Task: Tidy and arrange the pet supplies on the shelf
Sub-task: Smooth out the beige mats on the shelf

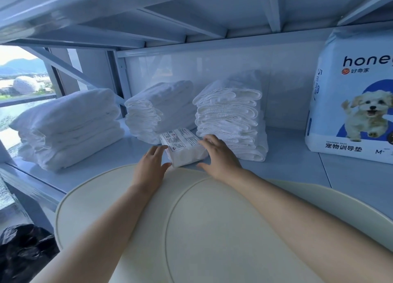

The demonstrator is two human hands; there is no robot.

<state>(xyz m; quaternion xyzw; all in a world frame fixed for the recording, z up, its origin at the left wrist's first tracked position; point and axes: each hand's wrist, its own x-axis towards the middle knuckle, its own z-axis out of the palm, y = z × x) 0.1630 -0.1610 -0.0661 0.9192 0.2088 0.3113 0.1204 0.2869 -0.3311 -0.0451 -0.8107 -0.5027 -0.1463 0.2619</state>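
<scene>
A small white plastic packet (181, 144) with a printed label lies on the white shelf board (293, 161), in front of two stacks of folded white pads. My left hand (152, 163) touches the packet's left side with straight fingers. My right hand (217, 155) lies against its right side and top, fingers relaxed. Behind the packet stand a middle stack (157, 110) and a taller right stack (231, 114). A third, softer stack (68, 127) sits at the left. A large blue-and-white training-pad bag (353, 95) with a dog picture stands at the right.
A cream oval tray or mat (191, 229) lies under my forearms at the shelf's front edge. The upper shelf (148, 17) hangs low overhead. A black plastic bag (23, 253) sits low at the left. A window lies beyond the left post.
</scene>
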